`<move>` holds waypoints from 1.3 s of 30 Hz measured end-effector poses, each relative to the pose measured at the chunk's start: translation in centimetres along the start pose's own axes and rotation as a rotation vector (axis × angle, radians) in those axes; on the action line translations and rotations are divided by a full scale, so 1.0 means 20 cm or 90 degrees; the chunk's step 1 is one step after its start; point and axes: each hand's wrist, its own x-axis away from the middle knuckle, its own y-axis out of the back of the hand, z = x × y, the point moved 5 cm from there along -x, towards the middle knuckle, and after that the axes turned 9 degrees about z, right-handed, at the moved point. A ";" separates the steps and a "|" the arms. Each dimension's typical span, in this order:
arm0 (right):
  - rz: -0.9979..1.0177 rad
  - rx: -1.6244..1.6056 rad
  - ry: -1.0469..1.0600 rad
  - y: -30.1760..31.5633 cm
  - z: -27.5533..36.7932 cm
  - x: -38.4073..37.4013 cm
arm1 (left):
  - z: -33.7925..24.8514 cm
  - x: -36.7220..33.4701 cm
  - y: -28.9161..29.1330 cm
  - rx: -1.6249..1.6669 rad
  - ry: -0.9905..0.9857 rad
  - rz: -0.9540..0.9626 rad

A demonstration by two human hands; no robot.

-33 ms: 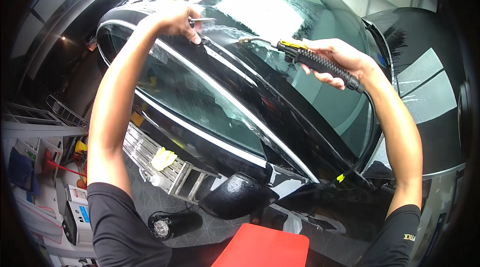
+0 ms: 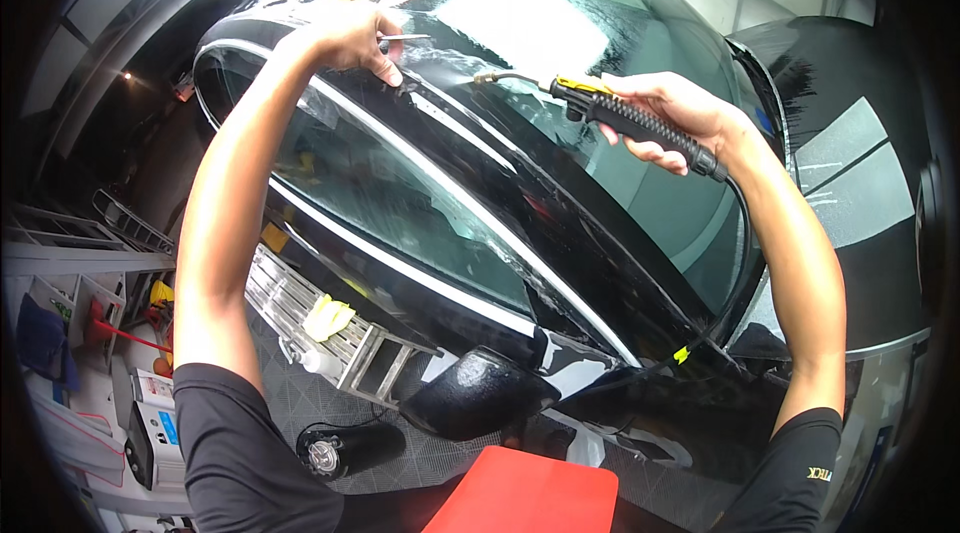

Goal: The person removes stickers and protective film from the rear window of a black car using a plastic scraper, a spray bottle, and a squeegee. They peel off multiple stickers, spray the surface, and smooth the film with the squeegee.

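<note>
A black car [image 2: 590,233] with wet surfaces stands before me. My left hand [image 2: 355,45] is closed at the roof edge above the side window [image 2: 390,208], its thumb pointing down near the trim. From its fingers sticks a thin, pointed grey blade-like piece [image 2: 408,37]; the rest is hidden. My right hand [image 2: 685,113] grips a black spray gun [image 2: 640,123] with a yellow trigger and thin curved nozzle. The nozzle points left toward my left hand, and a fine spray of water spreads between them over the glass edge. A black hose runs down from the handle.
The side mirror [image 2: 480,393] juts out toward me. Beside the car is a metal step platform [image 2: 375,358] bearing a yellow cloth [image 2: 326,316]; a white bottle [image 2: 318,361] and black cylinder [image 2: 365,450] stand near it. A red flat thing [image 2: 530,493] is close below me. Shelves line the left.
The spray gun and right hand have shifted very slightly left. Otherwise the two frames look alike, with water still spraying.
</note>
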 end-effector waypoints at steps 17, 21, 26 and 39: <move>-0.044 0.101 0.106 -0.08 0.27 -0.14 | 0.43 0.00 0.18 -0.048 0.158 -0.094; -0.080 0.081 0.076 -0.06 0.18 -0.04 | 0.43 -0.02 0.18 -0.038 0.201 -0.105; -0.120 0.089 -0.020 -0.08 0.00 0.21 | 0.23 -0.06 0.06 -0.029 0.136 -0.067; -0.136 -0.009 -0.100 -0.10 -0.43 0.79 | -0.74 -0.04 -0.35 0.087 -0.001 -0.005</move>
